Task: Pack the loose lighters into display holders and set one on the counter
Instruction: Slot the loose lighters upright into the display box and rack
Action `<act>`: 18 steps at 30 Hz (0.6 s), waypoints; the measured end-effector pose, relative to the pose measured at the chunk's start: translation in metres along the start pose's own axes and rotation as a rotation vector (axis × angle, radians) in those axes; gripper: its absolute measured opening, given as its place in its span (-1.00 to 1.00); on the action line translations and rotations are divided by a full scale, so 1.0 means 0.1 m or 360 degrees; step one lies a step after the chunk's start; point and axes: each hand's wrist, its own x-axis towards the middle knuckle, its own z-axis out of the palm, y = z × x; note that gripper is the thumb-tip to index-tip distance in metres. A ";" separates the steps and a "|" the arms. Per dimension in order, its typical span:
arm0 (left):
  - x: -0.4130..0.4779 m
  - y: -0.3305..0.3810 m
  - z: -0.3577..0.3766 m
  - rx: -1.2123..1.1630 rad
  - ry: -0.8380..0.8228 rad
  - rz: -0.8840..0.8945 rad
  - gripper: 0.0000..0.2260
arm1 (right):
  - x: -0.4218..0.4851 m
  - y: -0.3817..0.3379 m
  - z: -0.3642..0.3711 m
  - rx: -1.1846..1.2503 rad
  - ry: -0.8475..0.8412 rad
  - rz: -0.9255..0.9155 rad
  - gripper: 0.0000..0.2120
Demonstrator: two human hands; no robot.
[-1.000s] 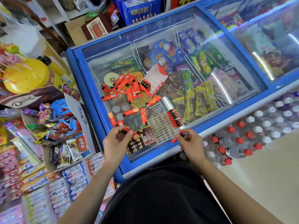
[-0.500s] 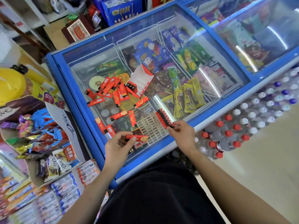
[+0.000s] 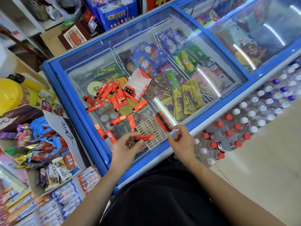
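I pinched the lighter between the thumb and curled fingertips of my left hand. It lay sideways, just over the near edge of the display holder. That holder, a pale gridded tray, lay flat on the glass lid of the freezer. Only the cells along its right side were filled, by a row of lighters standing with their red and black tops up.

My right hand was at the near end of that row with its fingers curled. Thumb and forefinger were close together at the holder's corner, and I could not tell whether they pinched anything.

Beyond the holder, loose lighters were heaped on the glass, with a few singles scattered between the heap and my hands. Beside the heap an open red and white box lay tilted, with a few lighters in its lower end.

Under the glass, the freezer's wire baskets held wrapped ice creams in blue, green and yellow. To my right stood packs of bottles with red and white caps. To my left an open chocolate carton was full of wrapped sweets.
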 end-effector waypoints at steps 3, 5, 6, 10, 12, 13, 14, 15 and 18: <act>0.01 0.01 0.08 0.0015 -0.0078 0.0061 -0.84 | -0.17 -0.14 0.03 -0.0060 -0.0225 -0.0399 -0.65; 0.01 0.02 0.14 0.0015 -0.0178 0.0114 -0.84 | -0.23 -0.22 0.10 -0.0148 -0.0368 -0.0593 -0.63; 0.01 0.02 0.17 0.0028 -0.0224 0.0150 -0.84 | -0.24 -0.25 0.13 -0.0163 -0.0375 -0.0668 -0.66; 0.02 -0.02 0.20 0.0172 -0.0328 0.0226 -0.79 | -0.19 -0.13 0.14 -0.0124 -0.0266 -0.0637 -0.76; 0.04 -0.11 0.09 0.0436 -0.0120 0.0371 -0.73 | -0.16 -0.03 0.08 0.0019 -0.0176 -0.0373 -0.77; 0.05 -0.16 0.02 0.0553 0.0021 0.0437 -0.70 | -0.15 0.03 0.05 0.0094 -0.0101 -0.0219 -0.78; 0.07 -0.22 -0.06 0.0630 0.0140 0.0475 -0.67 | -0.13 0.09 0.02 0.0151 -0.0021 -0.0076 -0.79; 0.08 -0.28 -0.14 0.0690 0.0223 0.0471 -0.64 | -0.10 0.15 -0.01 0.0198 0.0039 0.0046 -0.80; 0.13 -0.48 -0.30 0.0809 0.0202 0.0294 -0.54 | -0.01 0.29 -0.06 0.0257 0.0123 0.0240 -0.82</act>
